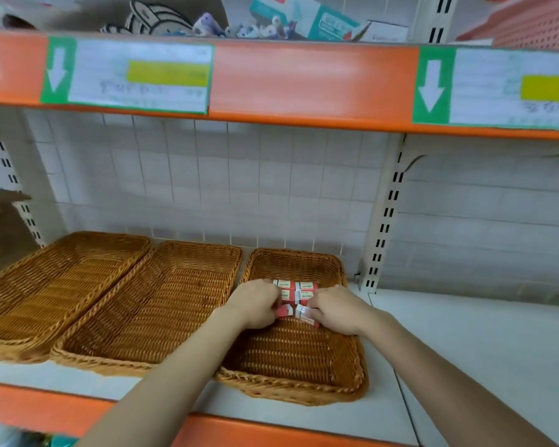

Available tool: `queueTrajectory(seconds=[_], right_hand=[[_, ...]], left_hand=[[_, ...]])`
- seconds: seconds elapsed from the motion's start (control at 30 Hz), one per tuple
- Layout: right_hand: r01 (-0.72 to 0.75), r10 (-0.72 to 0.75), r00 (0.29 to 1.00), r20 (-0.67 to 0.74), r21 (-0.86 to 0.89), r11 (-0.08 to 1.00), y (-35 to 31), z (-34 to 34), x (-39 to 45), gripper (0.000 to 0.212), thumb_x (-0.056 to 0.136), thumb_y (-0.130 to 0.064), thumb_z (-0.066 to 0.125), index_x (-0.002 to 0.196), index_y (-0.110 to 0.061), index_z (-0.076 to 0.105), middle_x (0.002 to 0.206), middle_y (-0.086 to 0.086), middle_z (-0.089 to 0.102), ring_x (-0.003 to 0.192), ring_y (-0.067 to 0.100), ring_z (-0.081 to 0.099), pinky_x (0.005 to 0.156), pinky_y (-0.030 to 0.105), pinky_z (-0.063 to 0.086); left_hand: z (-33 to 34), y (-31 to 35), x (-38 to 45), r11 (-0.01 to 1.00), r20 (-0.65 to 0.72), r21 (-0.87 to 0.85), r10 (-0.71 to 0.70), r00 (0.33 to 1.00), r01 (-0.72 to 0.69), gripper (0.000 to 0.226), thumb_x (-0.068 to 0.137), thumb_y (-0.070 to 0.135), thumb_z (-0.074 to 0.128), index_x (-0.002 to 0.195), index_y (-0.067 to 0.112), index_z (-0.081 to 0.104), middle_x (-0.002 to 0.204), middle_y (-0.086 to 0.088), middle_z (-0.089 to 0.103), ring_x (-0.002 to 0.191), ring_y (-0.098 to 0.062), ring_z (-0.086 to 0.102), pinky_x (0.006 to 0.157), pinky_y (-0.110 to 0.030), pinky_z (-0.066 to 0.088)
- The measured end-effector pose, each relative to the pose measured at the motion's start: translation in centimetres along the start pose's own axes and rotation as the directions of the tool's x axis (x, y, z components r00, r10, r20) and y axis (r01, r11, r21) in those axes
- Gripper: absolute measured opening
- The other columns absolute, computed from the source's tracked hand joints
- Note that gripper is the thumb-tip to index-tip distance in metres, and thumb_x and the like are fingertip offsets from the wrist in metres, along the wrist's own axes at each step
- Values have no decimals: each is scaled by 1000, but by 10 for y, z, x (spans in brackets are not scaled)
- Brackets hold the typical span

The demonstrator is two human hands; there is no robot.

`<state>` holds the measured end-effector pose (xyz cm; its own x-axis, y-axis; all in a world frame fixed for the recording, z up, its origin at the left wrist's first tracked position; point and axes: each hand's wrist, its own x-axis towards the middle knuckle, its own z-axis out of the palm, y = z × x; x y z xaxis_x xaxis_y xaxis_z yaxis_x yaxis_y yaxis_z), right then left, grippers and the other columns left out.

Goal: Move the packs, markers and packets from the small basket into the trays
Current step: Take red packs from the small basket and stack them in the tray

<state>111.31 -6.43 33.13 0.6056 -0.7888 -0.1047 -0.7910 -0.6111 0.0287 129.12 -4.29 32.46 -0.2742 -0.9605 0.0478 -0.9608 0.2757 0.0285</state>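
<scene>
Inside the rightmost woven brown wicker tray [304,356] on the white shelf [465,343], both hands, left [255,306] and right [334,312], each pinch small red-and-white packs [296,290] clustered mid-tray.

1. The scene is evenly and brightly lit, with soft diffuse light and no hard glare.
2. Faint shadows lie under the upper shelf edge [304,88] on the tiled wall [239,188].
3. Wide-angle distortion bows the shelf edges and stretches the forearms at the bottom.
4. The shelf labels [139,77] are smeared and unreadable; the whole frame is slightly soft.
</scene>
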Motion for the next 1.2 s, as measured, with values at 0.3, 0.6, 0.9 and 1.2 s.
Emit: queueTrajectory(seconds=[0.3, 0.6, 0.9, 1.2], right_hand=[[-9, 12, 998, -61, 55, 998, -1, 3, -1, 21, 99, -25, 44, 107, -17, 62, 98, -3, 61, 93, 16, 55, 95, 33, 35], [15, -16, 1000, -10, -46, 999, 0, 2, 1, 26, 90, -36, 57, 108, -19, 61, 108, 0, 59, 102, 17, 53, 98, 34, 35], [19, -20, 1000, -21, -33, 999, -2, -1, -3, 18, 88, -33, 60, 95, -23, 47, 107, -2, 58, 100, 16, 52, 95, 33, 35], [-9, 9, 1000, -20, 7, 1000, -4, -8, -3, 24, 87, -34, 62, 101, -19, 50, 113, 1, 56, 102, 18, 50, 88, 32, 41]], left_hand=[[0, -1, -2, 994, -26, -109, 2, 1000, -5, 24, 96, 20, 48, 117, 18, 60, 121, -3, 61, 110, -21, 55, 90, -34, 46], [0, 2, -4, 998, 33, 51, 43, 999, -44, 36, 91, 35, 60, 122, 17, 61, 122, -5, 54, 109, -21, 54, 91, -34, 48], [-7, 7, -7, 997, 28, -62, 44, 999, -42, 30, 96, 40, 49, 117, 21, 55, 109, -2, 61, 98, -20, 58, 77, -32, 46], [-10, 5, -5, 998, 35, 24, 59, 998, -60, 31, 90, 28, 63, 117, 13, 62, 118, -6, 47, 106, -22, 50, 84, -32, 45]])
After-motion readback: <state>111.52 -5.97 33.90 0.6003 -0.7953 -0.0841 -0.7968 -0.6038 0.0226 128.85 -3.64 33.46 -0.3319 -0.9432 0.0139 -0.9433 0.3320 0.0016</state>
